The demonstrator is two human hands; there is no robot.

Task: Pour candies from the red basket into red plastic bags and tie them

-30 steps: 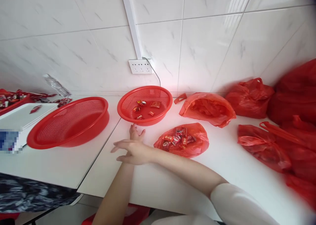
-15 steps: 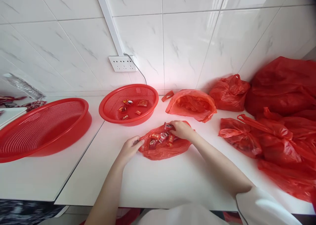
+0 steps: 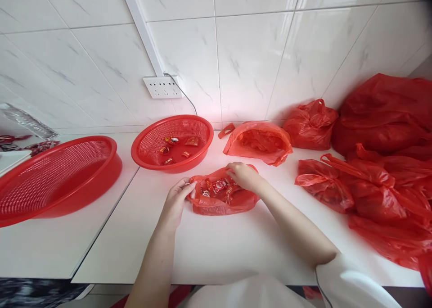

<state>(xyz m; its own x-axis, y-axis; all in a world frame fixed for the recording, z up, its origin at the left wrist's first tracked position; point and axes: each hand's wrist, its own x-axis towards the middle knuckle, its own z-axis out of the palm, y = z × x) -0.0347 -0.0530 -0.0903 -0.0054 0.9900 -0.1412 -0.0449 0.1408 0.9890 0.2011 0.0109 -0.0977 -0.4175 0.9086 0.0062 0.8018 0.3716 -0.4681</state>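
Observation:
A red plastic bag (image 3: 219,206) lies spread on the white table with its mouth facing up. Several small wrapped snacks (image 3: 220,185), red with printed lettering, fill it. My left hand (image 3: 178,197) pinches the bag's left rim between thumb and fingers. At the far right part of the opening, my right hand (image 3: 245,175) reaches in with curled fingers. Its fingertips are hidden against the far rim and the packets, so what they grip cannot be made out.
Behind the bag stands a round red basket (image 3: 139,154) with several packets inside. A larger red basket (image 3: 116,164) is at the left. An open red bag (image 3: 258,157) sits near the wall, and tied red bags (image 3: 374,177) crowd the right side. A socket panel (image 3: 163,88) is on the wall.
My right hand has moved slightly toward the far rim, and the dark packet at its fingertips no longer shows. My left hand has drawn the bag's left rim up a little.

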